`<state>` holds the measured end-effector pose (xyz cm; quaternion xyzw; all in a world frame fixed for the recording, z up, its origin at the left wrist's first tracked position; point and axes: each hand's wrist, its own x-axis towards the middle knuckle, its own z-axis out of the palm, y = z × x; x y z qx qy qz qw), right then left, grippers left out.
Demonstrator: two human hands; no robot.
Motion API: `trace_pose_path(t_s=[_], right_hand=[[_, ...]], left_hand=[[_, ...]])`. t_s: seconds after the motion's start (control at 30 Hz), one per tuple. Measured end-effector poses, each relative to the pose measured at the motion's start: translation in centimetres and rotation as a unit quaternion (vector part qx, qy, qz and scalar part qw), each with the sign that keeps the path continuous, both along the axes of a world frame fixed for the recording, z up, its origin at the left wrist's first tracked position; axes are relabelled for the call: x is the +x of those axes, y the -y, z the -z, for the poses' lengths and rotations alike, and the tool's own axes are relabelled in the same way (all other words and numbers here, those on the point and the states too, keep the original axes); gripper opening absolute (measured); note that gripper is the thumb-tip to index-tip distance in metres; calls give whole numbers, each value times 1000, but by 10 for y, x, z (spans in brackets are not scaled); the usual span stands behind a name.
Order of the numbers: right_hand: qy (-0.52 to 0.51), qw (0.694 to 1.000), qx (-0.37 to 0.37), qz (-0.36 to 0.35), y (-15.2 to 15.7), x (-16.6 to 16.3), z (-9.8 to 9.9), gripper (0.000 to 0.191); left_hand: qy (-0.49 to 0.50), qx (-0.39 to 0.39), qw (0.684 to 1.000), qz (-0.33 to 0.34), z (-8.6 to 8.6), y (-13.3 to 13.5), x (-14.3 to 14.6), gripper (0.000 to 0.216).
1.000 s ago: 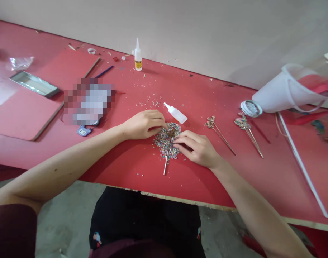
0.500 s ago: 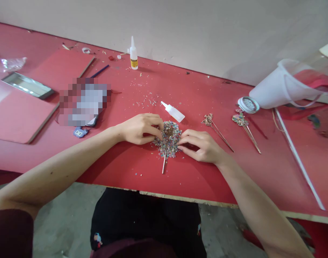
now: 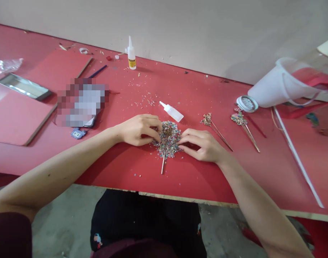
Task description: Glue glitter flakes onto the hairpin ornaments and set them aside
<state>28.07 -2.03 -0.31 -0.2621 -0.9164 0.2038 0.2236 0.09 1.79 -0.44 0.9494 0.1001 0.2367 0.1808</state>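
Observation:
A small heap of tiny coloured chips (image 3: 171,129) lies on the red table (image 3: 142,165) in front of me. A thin metal hairpin (image 3: 164,157) rests on the heap, its ornate head buried in the chips and its stem pointing toward me. My left hand (image 3: 138,129) rests at the heap's left edge with fingers curled and tips pinched at the chips. My right hand (image 3: 203,145) sits at the heap's right edge, fingers bent and tips touching the chips. What the fingertips hold is too small to see.
A small glue bottle (image 3: 171,111) lies just behind the heap; another (image 3: 131,57) stands by the wall. Two decorated hairpins (image 3: 216,127) (image 3: 246,127) lie to the right, beside a round tin (image 3: 247,104) and a tipped white bucket (image 3: 283,86). Left: red boards (image 3: 21,114), a metal tray (image 3: 24,87).
Both hands have drawn in against the heap's two sides, the left sliding a little toward me; the hairpin stays on the heap.

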Motion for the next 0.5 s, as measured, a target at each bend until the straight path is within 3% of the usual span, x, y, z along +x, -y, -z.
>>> trace_pose_path(t_s=[0.5], right_hand=[[5,999,19,30,-1,0,0,9]], left_hand=[[-3,7,1000,-5,1,-1,0,30]])
